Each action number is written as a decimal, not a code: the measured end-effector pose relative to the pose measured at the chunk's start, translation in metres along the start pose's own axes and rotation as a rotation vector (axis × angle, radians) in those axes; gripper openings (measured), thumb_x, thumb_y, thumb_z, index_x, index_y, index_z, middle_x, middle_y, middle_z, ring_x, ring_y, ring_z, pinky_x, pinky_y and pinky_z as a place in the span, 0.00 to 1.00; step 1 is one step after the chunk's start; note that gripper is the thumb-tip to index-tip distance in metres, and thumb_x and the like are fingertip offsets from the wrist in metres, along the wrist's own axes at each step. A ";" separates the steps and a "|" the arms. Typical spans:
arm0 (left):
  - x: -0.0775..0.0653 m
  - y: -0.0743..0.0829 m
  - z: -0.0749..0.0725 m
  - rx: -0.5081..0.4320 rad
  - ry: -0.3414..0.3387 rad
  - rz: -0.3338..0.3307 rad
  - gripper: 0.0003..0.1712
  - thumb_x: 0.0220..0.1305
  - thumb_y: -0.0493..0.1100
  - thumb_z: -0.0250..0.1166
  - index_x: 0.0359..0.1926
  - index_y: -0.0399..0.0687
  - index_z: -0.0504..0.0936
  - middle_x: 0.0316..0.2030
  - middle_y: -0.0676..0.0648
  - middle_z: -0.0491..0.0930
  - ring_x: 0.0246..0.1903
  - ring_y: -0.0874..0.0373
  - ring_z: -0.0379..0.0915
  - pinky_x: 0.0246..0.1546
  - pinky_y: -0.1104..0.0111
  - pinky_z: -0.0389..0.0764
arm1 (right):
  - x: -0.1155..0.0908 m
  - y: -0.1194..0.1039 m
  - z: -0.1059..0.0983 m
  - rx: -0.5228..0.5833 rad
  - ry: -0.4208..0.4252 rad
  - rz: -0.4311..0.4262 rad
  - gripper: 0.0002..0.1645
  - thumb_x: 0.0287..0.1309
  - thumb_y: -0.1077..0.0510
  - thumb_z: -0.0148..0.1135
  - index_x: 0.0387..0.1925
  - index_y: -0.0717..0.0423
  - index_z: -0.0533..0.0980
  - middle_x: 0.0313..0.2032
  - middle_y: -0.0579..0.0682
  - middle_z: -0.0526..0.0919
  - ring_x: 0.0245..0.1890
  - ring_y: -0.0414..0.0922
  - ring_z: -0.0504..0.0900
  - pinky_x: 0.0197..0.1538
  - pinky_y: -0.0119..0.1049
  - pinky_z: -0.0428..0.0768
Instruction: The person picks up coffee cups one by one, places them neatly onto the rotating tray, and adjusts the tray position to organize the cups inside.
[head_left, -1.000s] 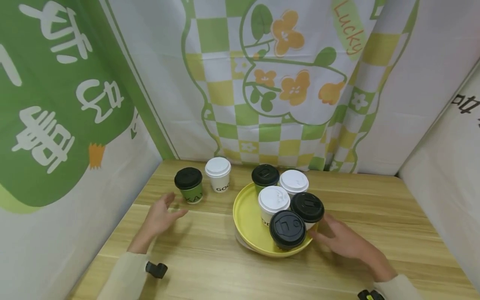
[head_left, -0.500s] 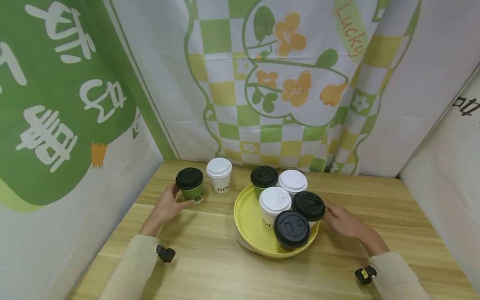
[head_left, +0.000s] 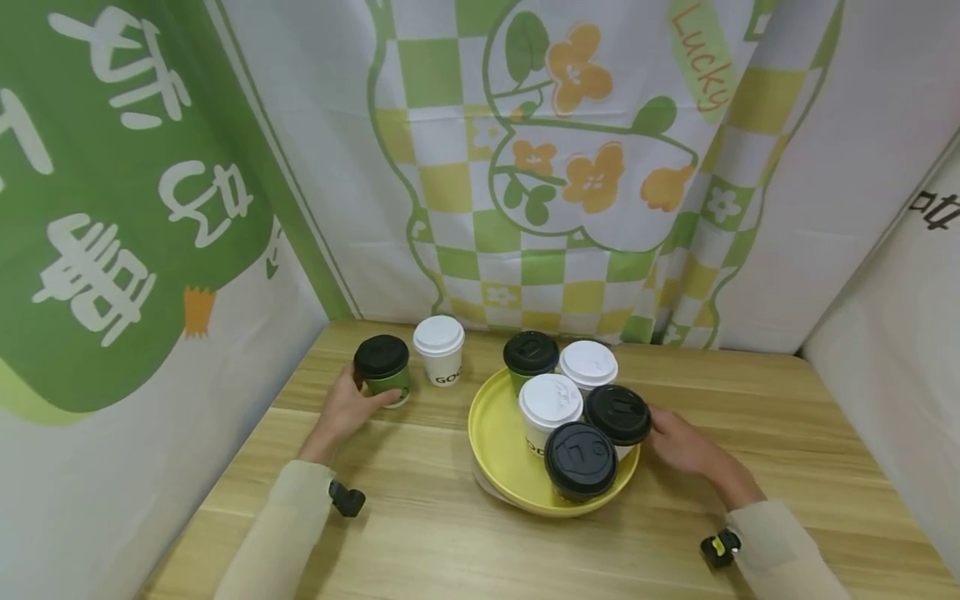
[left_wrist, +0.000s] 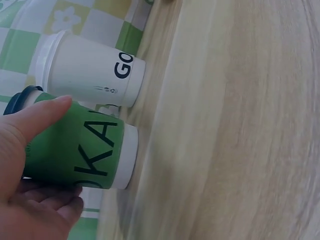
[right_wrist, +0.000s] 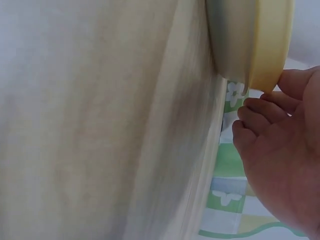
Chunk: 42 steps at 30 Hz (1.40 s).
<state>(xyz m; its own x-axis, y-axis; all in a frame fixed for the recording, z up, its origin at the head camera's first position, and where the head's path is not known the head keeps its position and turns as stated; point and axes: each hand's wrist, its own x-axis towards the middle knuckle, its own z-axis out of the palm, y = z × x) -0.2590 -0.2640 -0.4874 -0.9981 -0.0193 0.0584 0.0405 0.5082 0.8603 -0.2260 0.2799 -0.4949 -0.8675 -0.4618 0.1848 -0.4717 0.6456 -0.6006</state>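
Observation:
My left hand (head_left: 347, 412) holds a green paper cup (left_wrist: 75, 145) with a black lid, which stands on the table at the left. In the left wrist view the thumb lies across one side of the cup and the fingers lie along the other. Beside it stands a white paper cup (head_left: 441, 354) with a white lid. My right hand (head_left: 686, 442) is at the right edge of a round yellow tray (head_left: 491, 437). The right wrist view shows its thumb and fingertips pinching the tray's rim (right_wrist: 270, 50). Several lidded cups stand together on the tray.
On the tray are white-lidded cups (head_left: 551, 402) and black-lidded cups (head_left: 581, 461), close together toward its right side. The tray sits on a pale round base (right_wrist: 232, 40). A patterned curtain (head_left: 570, 275) hangs behind the wooden table (head_left: 420, 517).
My left hand has moved up to the green cup and its fingers have come round it. My right hand has shifted slightly up along the tray's edge. The cups stand where they were.

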 end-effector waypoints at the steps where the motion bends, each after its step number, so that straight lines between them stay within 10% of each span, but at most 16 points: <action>1: 0.000 0.000 0.001 0.000 0.010 -0.003 0.55 0.64 0.48 0.78 0.80 0.36 0.55 0.78 0.31 0.63 0.80 0.34 0.57 0.81 0.39 0.57 | -0.002 -0.002 0.000 -0.002 -0.002 0.019 0.23 0.78 0.66 0.49 0.67 0.71 0.74 0.62 0.71 0.82 0.65 0.69 0.79 0.67 0.66 0.78; 22: -0.013 -0.004 0.002 -0.063 0.089 0.030 0.51 0.63 0.48 0.79 0.78 0.37 0.61 0.76 0.33 0.67 0.79 0.36 0.60 0.81 0.45 0.63 | -0.013 -0.013 0.005 0.030 -0.035 0.093 0.36 0.84 0.52 0.47 0.81 0.68 0.54 0.79 0.70 0.58 0.78 0.70 0.61 0.77 0.66 0.59; 42: -0.036 0.071 0.031 -0.085 0.011 0.237 0.42 0.59 0.43 0.81 0.70 0.38 0.72 0.63 0.35 0.81 0.65 0.38 0.79 0.74 0.46 0.75 | -0.004 -0.012 0.011 0.000 0.043 0.011 0.30 0.79 0.65 0.50 0.77 0.72 0.62 0.75 0.72 0.66 0.73 0.71 0.69 0.74 0.66 0.66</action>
<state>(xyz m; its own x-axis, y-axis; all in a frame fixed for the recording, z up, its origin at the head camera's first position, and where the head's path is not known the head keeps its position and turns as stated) -0.2220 -0.2001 -0.4441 -0.9597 0.0825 0.2687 0.2778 0.4250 0.8615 -0.2148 0.2671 -0.4971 -0.8789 -0.4275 0.2116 -0.4617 0.6506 -0.6030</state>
